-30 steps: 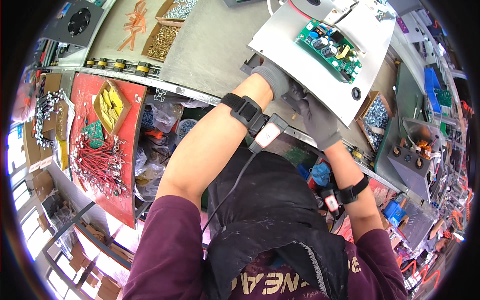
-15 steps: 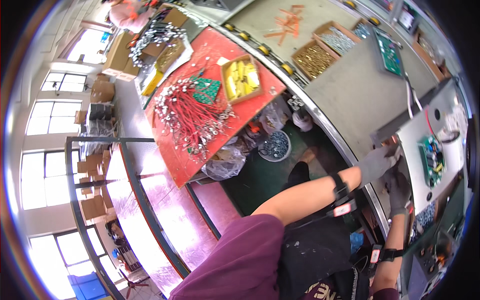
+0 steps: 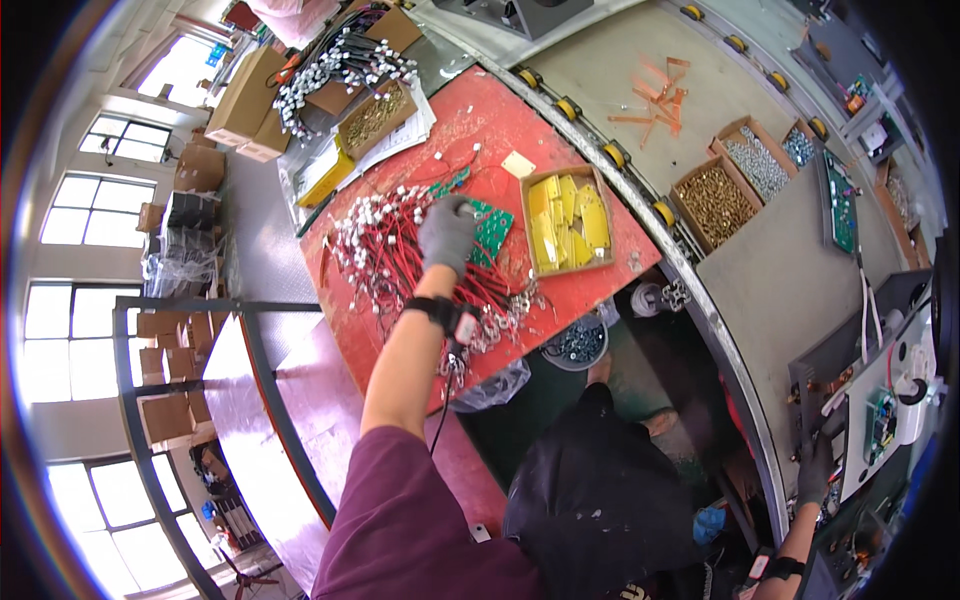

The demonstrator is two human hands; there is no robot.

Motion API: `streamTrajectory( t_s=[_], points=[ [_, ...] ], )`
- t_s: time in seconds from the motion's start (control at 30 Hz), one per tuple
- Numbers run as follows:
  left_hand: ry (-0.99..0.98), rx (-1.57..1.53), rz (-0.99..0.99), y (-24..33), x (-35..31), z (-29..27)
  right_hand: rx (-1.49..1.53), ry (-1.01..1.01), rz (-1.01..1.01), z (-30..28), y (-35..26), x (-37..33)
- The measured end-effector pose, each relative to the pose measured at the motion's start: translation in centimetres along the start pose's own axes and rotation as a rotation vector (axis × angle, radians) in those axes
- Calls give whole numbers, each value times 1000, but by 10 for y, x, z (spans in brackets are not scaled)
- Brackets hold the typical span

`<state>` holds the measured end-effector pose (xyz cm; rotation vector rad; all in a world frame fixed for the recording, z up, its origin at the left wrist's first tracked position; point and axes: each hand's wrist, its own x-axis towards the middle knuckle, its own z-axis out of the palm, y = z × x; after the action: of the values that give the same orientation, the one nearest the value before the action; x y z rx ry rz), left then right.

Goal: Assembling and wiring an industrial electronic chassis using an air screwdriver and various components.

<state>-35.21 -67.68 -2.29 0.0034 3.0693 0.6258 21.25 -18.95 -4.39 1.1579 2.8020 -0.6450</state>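
Observation:
My left hand [image 3: 447,235], in a grey glove, is over a pile of red wires [image 3: 395,245] with white connectors and ring ends. Its bent fingers are beside a green circuit board sheet [image 3: 492,232]; their tips are hidden, so a grasp cannot be made out. Far to the right, my gloved right hand [image 3: 815,472] is closed at the edge of a pale metal panel [image 3: 858,455]. The panel sits tilted and carries a green circuit board [image 3: 882,425] with components. Next to it lies a dark metal housing [image 3: 815,375].
A box of yellow pieces [image 3: 532,225] stands on the red table [image 3: 500,120]. Boxes of brass screws [image 3: 712,205] and silver screws [image 3: 755,160] sit on the grey bench [image 3: 770,265], near orange strips [image 3: 660,105]. A bucket of bolts [image 3: 578,345] is below.
My left hand has left the panel and swung left to the red wires. My right hand stays at the panel's edge. The view has shifted, so the panel appears lower.

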Motion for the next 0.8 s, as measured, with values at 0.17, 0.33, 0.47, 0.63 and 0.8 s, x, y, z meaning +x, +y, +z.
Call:
streamTrajectory(
  t_s=[0.17,0.33,0.47,0.63,0.8],
  points=[
    [1,546,-193,-33,108,-10,-48,-60,383,-15,-56,-19],
    [-95,711,-97,-41,140,-5,-66,38,309,-16,-77,-44],
    [-15,644,-92,-46,161,-42,49,103,213,-9,-76,-47],
    [-203,738,118,-54,164,-45,246,149,138,-3,-91,-37],
    [-133,687,27,-71,153,-10,524,146,203,-10,-130,-42]
  ],
)
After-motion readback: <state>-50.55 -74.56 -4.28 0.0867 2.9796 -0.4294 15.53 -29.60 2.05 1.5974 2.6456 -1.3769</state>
